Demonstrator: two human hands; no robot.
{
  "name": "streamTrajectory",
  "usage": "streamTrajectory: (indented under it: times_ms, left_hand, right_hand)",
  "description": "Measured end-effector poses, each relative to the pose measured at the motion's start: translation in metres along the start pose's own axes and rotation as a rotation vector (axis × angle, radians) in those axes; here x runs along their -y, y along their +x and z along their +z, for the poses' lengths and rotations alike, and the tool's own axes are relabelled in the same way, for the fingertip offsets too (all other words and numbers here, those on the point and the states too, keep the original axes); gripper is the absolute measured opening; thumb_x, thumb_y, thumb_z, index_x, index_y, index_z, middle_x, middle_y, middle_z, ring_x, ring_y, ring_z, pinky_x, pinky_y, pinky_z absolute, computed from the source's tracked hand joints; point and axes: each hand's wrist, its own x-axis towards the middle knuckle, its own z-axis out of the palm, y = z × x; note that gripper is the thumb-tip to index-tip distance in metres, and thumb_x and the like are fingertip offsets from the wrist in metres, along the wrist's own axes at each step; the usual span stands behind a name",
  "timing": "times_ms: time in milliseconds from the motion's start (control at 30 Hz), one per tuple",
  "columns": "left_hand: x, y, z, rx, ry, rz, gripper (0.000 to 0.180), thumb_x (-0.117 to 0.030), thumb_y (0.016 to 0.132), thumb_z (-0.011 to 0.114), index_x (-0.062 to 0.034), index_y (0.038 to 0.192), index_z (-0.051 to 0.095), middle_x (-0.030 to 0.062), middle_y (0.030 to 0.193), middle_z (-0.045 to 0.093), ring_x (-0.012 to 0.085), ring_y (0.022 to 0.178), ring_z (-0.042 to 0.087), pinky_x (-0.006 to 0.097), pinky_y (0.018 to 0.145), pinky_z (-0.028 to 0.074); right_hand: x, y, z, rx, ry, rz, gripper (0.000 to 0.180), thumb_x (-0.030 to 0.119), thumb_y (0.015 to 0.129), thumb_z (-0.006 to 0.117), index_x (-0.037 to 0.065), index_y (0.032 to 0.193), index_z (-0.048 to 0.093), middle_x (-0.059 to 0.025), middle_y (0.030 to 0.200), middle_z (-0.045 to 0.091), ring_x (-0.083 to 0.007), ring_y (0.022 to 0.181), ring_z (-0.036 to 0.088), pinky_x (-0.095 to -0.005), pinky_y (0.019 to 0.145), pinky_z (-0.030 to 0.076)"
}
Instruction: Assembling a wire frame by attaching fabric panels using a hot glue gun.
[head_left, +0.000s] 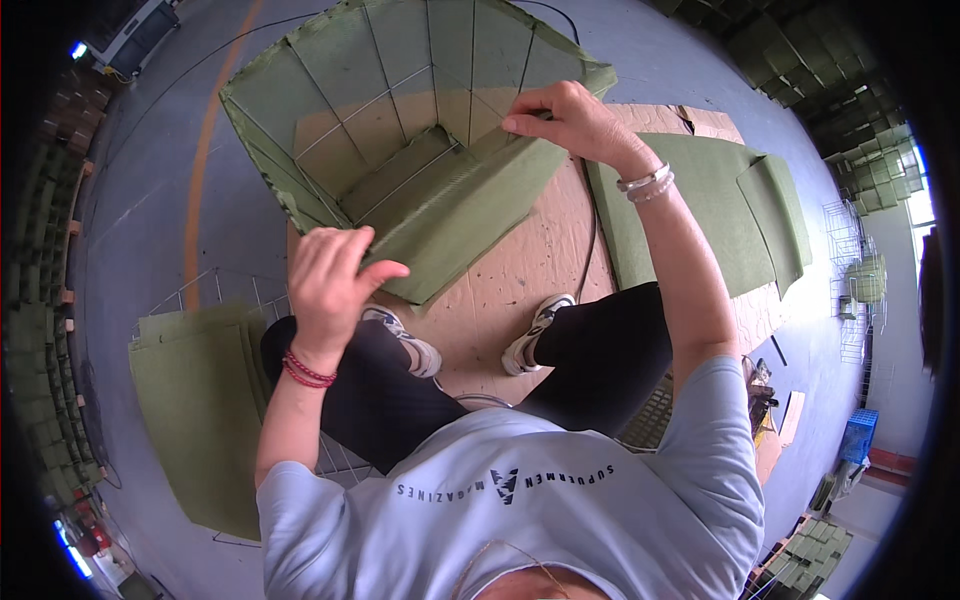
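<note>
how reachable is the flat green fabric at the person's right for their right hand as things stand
Probably yes: the flat green fabric lies close by with nothing apparent on top, though the right hand is at the green-covered wire frame now.

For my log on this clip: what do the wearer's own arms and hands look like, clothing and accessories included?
Short, pale blue-grey sleeves leave both forearms uncovered. Neither hand is gloved. Above the left hand, the wrist carries thin red bracelet strands; above the right hand, a shiny pale bangle and a whitish beaded bracelet.
</note>
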Motion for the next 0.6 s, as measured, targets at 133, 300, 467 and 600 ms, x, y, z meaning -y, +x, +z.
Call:
streamTrajectory:
  times_ms: [133,300,467,600]
  left_hand:
    - [0.05,-0.007,-0.033,0.156,0.008,-0.082,0.054,-0.037,0.065,0.082,0.0005,0.101,0.067,0.0115,0.092,0.068,0.0308,0.087,0.064,0.04,0.078,0.052]
    - [0.053,0.03,-0.044,0.311,-0.361,-0.345,0.052,-0.042,0.092,0.065,0.0066,0.111,0.065,0.0156,0.092,0.068,0.0331,0.086,0.064,0.034,0.081,0.051]
    - [0.075,0.065,-0.017,0.755,-0.439,-0.531,0.037,-0.025,0.098,0.06,0.009,0.112,0.064,0.0102,0.079,0.064,0.0183,0.072,0.059,0.03,0.071,0.048]
    - [0.069,0.07,-0.004,0.862,-0.733,-0.718,0.033,-0.026,0.1,0.059,0.0053,0.103,0.069,-0.001,0.084,0.066,0.0047,0.08,0.056,0.024,0.072,0.046]
  right_hand:
    - [0.023,0.012,0.021,0.008,0.035,-0.149,0.033,0.033,0.093,0.068,0.002,0.1,0.073,-0.0067,0.077,0.07,-0.0155,0.068,0.061,-0.0315,0.067,0.05]
    - [0.058,0.036,0.021,0.154,-0.025,-0.128,0.032,0.033,0.093,0.069,0.002,0.1,0.073,-0.0069,0.082,0.071,-0.0153,0.074,0.062,-0.0318,0.071,0.051]
    - [0.053,0.062,0.039,0.272,0.134,-0.267,0.027,0.027,0.091,0.07,0.001,0.097,0.072,-0.0042,0.078,0.068,-0.0121,0.073,0.059,-0.0309,0.07,0.05]
    - [0.058,0.068,0.043,0.344,0.139,-0.247,0.024,0.024,0.091,0.07,0.0,0.092,0.071,-0.0016,0.074,0.066,-0.0099,0.07,0.056,-0.03,0.067,0.048]
